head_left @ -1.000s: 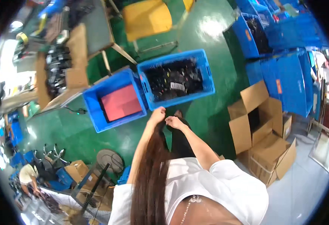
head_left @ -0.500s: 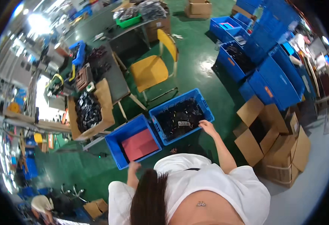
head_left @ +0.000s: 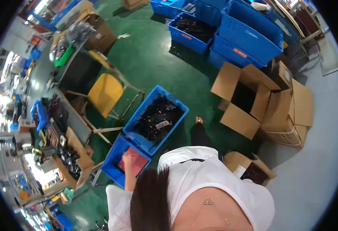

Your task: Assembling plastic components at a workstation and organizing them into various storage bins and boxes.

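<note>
Above the blue bin (head_left: 108,165) with a flat reddish-pink sheet (head_left: 141,163) on its bottom is my left hand (head_left: 128,158). Its fingers are small and blurred, and I see no object in it. Whether the hand touches the sheet I cannot tell. Beside that bin stands a second blue crate (head_left: 181,115), holding many small dark parts and a pale, flat rectangular piece (head_left: 162,124) lying on them. My right hand is out of view.
An open cardboard box (head_left: 236,119) stands on the right, and a smaller box (head_left: 258,174) with dark contents is beside me. Blue crates (head_left: 249,34) are stacked at the far right. A yellow chair (head_left: 106,92) and a workbench (head_left: 74,115) are on the left. My foot (head_left: 199,119) is forward.
The view has swung to the right, so bins and chair sit further left. My left hand has come over the bin with the sheet. My right hand has left the crate's edge and the view.
</note>
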### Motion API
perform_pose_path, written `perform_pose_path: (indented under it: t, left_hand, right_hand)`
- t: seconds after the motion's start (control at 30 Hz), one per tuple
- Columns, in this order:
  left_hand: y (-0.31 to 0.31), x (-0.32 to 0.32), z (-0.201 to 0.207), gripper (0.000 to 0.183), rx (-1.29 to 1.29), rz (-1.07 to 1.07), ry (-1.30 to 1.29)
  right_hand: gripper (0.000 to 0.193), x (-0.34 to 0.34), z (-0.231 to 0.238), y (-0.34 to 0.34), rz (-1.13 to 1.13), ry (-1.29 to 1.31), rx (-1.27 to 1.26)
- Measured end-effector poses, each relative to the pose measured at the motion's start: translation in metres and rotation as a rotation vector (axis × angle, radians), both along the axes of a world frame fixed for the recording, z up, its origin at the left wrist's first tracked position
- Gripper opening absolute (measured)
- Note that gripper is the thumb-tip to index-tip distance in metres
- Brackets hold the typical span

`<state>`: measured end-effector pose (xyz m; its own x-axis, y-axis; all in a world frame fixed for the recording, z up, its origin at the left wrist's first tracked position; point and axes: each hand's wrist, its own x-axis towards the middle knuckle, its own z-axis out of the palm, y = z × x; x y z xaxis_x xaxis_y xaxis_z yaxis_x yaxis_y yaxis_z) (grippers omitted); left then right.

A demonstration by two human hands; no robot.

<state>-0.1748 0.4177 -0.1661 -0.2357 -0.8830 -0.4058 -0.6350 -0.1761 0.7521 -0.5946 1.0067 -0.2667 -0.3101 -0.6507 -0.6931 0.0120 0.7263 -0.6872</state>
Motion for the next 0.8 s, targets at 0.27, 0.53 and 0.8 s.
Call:
perform_pose_path:
  t: [0.27, 0.53, 0.8]
  left_hand:
    - [0.051, -0.330, 0.077, 0.023, 0.484, 0.018, 0.316]
    - [0.057, -0.484, 0.098, 0.021, 0.611, -0.504, 0.351]
    - [-0.019, -0.368, -0.004, 0.028, 0.255, -0.574, -0.071]
  right_hand:
    - [0.014, -0.128, 0.144, -0.111, -0.613, 0.149, 0.032]
    - [0.025, -0.296, 0.171, -0.198, -0.852, 0.237, -0.114]
    - [0.010, -0.297, 0.082, -0.230, 0.081, 0.365, -0.362]
